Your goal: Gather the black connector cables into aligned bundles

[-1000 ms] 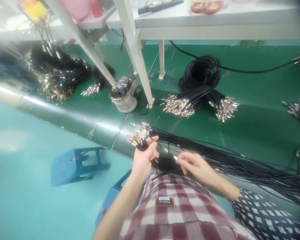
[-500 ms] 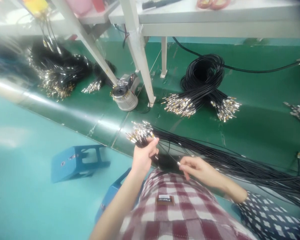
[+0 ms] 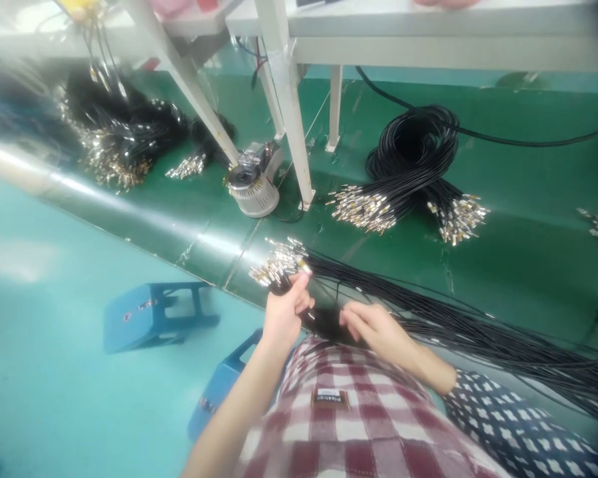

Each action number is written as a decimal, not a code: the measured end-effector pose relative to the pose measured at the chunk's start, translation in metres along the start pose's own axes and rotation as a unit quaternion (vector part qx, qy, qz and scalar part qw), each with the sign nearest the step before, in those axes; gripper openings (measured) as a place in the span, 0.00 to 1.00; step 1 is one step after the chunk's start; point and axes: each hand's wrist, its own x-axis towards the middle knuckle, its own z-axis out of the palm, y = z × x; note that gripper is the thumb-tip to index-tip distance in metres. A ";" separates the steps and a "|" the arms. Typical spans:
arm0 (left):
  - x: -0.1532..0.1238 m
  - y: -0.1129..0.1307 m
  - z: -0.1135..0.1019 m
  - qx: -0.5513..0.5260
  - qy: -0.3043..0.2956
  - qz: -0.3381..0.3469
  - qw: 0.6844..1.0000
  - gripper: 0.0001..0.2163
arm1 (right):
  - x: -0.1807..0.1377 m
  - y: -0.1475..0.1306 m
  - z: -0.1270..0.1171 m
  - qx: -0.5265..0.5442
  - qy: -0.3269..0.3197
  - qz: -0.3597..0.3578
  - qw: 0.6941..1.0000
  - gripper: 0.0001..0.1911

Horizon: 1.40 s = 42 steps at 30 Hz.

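My left hand (image 3: 283, 313) is closed around a bundle of thin black cables (image 3: 453, 318), just behind their gold and silver connector ends (image 3: 278, 262). The bundle trails off to the right over the green bench (image 3: 518, 259). My right hand (image 3: 371, 325) sits close beside the left, fingers curled into the dark cable mass near my lap; what it pinches is too small to make out.
A coiled black cable bundle with connectors (image 3: 413, 172) lies further back. More cable heaps (image 3: 119, 139) are at the far left. A round tape dispenser (image 3: 252, 186) stands by white frame legs (image 3: 292, 113). Blue stools (image 3: 149, 322) stand on the teal floor.
My right hand has moved left toward the left hand, and the single connector it pinched no longer shows. My left hand keeps its grip on the bundle.
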 end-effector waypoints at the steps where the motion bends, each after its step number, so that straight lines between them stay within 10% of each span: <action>1: 0.000 0.000 -0.001 0.000 -0.009 -0.004 1.000 0.13 | 0.002 -0.001 0.000 -0.003 0.013 -0.004 1.000 0.17; 8: -0.001 0.000 -0.009 0.006 -0.027 -0.052 0.998 0.14 | 0.018 0.002 0.004 -0.088 -0.037 -0.027 0.995 0.16; 14: -0.003 -0.012 -0.034 -0.045 0.032 -0.059 0.997 0.17 | -0.002 0.059 -0.051 -0.135 -0.112 0.037 0.984 0.18; 18: -0.007 -0.014 -0.039 -0.033 0.024 -0.054 0.998 0.16 | 0.052 0.067 -0.063 -0.200 -0.014 0.095 0.975 0.15; 27: -0.017 -0.008 -0.024 -0.018 -0.060 -0.038 0.997 0.18 | 0.163 0.078 -0.010 -0.214 0.104 0.119 0.964 0.06; 36: -0.010 -0.004 -0.003 -0.015 -0.035 -0.006 0.999 0.10 | 0.062 0.044 -0.050 -0.013 0.053 -0.017 0.998 0.11; 42: -0.004 0.006 0.027 0.000 -0.070 0.012 0.997 0.15 | -0.020 0.027 -0.029 0.211 -0.009 -0.020 0.977 0.16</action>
